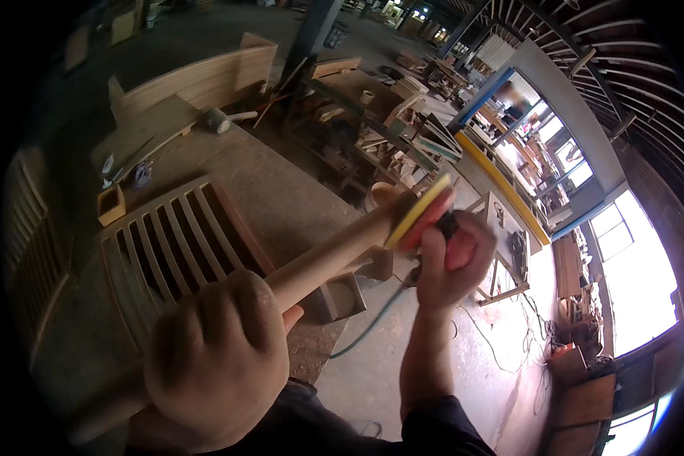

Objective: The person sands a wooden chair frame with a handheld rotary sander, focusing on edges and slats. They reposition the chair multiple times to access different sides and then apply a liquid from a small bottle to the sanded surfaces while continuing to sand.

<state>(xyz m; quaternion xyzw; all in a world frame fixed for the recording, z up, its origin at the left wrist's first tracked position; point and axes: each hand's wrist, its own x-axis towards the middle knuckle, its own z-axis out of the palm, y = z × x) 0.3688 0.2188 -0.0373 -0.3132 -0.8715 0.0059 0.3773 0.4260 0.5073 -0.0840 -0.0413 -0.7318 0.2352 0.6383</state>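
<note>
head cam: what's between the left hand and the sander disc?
Only the bare length of the round wooden piece. The left hand grips its near end; the yellow sanding disc, held by the right hand, meets its far end. Head view.
</note>
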